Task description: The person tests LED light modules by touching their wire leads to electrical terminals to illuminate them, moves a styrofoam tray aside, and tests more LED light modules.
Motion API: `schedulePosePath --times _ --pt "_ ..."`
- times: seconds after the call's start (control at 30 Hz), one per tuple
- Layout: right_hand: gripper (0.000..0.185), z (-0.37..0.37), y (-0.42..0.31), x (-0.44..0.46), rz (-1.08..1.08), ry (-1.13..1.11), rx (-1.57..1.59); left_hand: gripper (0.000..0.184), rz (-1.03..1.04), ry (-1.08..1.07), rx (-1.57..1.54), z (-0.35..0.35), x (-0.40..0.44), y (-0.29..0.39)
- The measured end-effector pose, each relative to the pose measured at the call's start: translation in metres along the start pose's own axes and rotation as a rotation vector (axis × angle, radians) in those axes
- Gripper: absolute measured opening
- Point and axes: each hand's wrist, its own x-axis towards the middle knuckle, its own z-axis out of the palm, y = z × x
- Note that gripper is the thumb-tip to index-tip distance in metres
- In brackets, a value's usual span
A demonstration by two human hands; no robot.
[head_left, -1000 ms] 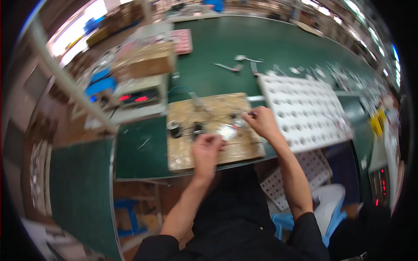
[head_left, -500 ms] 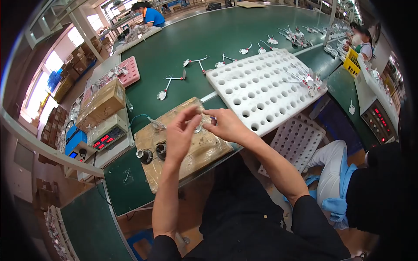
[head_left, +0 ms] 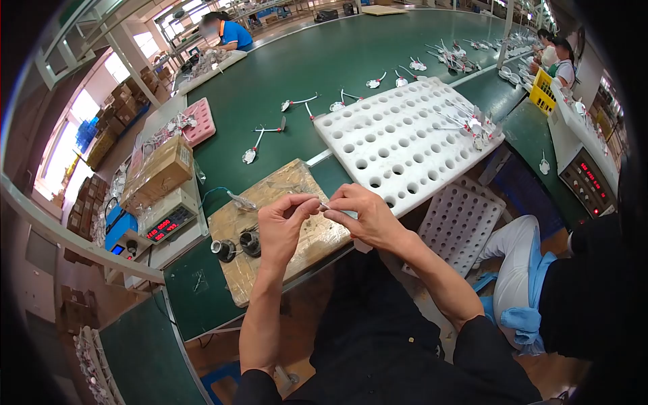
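My left hand (head_left: 283,226) and my right hand (head_left: 368,212) meet above the tape-covered wooden board (head_left: 297,182). Thumb and fingers of each are pinched together at a small part (head_left: 323,206), too small to name. A pale piece (head_left: 362,246) shows below my right hand; whether it belongs to that part I cannot tell. Two dark round fixtures, one of them a black cup (head_left: 223,250) with a light rim, sit on the board left of my left hand. A clear-wrapped cable end (head_left: 241,202) lies at the board's back edge.
A white foam tray with holes (head_left: 378,142) stands behind my right hand, wired parts (head_left: 472,125) on its right end. More wired parts (head_left: 250,155) are spread on the green belt. A power supply (head_left: 169,219) stands left. Co-workers (head_left: 233,34) sit farther off.
My hands have come down and closer together, fingers now pinched at the small part. The pale piece below my right hand has come into view. The camera view has shifted slightly.
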Motion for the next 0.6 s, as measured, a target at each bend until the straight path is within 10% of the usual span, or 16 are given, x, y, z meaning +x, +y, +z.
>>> schedulePosePath --times 0.6 --pt "0.018 0.010 -0.009 -0.006 0.517 0.017 0.579 0.009 0.025 0.258 -0.263 0.044 -0.034 -0.049"
